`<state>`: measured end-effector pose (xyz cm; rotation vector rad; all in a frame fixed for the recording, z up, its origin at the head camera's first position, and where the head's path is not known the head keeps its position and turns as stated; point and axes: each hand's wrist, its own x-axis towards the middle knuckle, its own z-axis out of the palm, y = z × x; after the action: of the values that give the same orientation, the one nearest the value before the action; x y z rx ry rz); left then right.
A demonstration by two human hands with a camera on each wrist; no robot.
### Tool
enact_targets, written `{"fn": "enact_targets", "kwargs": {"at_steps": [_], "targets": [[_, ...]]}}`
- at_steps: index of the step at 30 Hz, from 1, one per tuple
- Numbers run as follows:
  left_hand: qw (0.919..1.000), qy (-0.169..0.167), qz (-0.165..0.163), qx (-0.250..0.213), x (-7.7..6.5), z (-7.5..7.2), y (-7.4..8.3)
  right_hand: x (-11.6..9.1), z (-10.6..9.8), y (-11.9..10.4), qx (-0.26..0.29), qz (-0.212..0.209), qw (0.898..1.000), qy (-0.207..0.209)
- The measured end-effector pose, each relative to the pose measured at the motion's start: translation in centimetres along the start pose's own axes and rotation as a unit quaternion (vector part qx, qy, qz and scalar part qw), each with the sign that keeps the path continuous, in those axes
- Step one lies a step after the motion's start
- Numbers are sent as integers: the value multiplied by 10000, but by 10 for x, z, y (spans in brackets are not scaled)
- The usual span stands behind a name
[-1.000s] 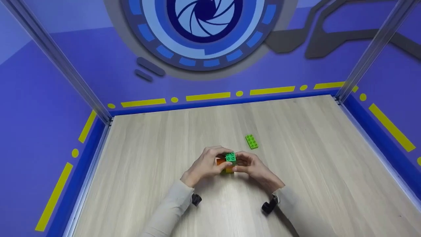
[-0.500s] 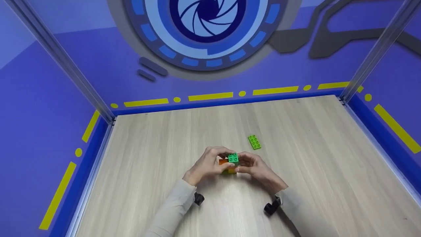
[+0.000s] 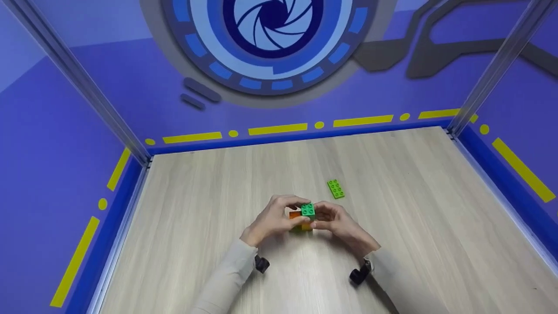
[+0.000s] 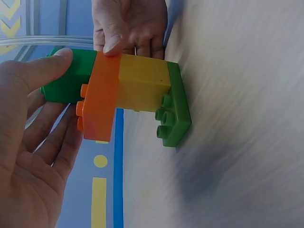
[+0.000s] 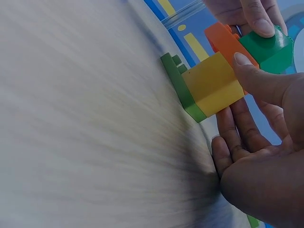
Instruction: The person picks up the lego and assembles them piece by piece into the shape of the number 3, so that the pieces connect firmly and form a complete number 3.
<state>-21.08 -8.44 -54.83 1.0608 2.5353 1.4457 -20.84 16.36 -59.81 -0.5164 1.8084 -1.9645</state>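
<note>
A small stack of toy building bricks stands between the two hands. Its bottom is a green studded plate (image 4: 179, 111), with a yellow brick (image 4: 142, 88) on it, then an orange brick (image 4: 100, 99) jutting over to one side. On top is a green brick (image 3: 307, 210), which my left hand (image 3: 273, 218) pinches between thumb and fingers. My right hand (image 3: 338, 221) grips the stack lower down, its thumb on the orange brick in both wrist views. The right fingers reach behind the yellow and orange bricks and are partly hidden.
A loose lime-green studded plate (image 3: 335, 189) lies on the wooden table (image 3: 209, 187), just beyond my right hand. Blue-purple panels (image 3: 104, 87) with yellow markings wall the table at the back and both sides.
Both hands keep their hold on the stack almost unmoved. The whole head view shifts slightly; the loose plate stays in place on the table.
</note>
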Motion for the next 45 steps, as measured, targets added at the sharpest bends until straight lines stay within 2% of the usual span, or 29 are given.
{"fn": "enact_targets", "kwargs": {"at_steps": [10, 22, 29, 36, 40, 45], "targets": [[9999, 119, -1, 35, -7, -2, -1, -1, 2, -3, -176, 54, 9996, 216], [9987, 389, -338, 28, -28, 5, -17, -5, 2, -5, -409, -63, 9988, 257], [9955, 615, -625, -358, -37, 14, -23, -8, -3, -10, -627, 123, 9968, 487], [9867, 842, -1008, -957, -41, 20, -26, -6, -5, -18, -816, 158, 9942, 680], [9835, 933, -1142, -1044, -42, 22, -25, -5, -7, -24, -1384, 81, 9863, 894], [9807, 999, -1296, -1070, -44, 27, -23, -4, -12, -31, -2187, 21, 9675, 1268]]}}
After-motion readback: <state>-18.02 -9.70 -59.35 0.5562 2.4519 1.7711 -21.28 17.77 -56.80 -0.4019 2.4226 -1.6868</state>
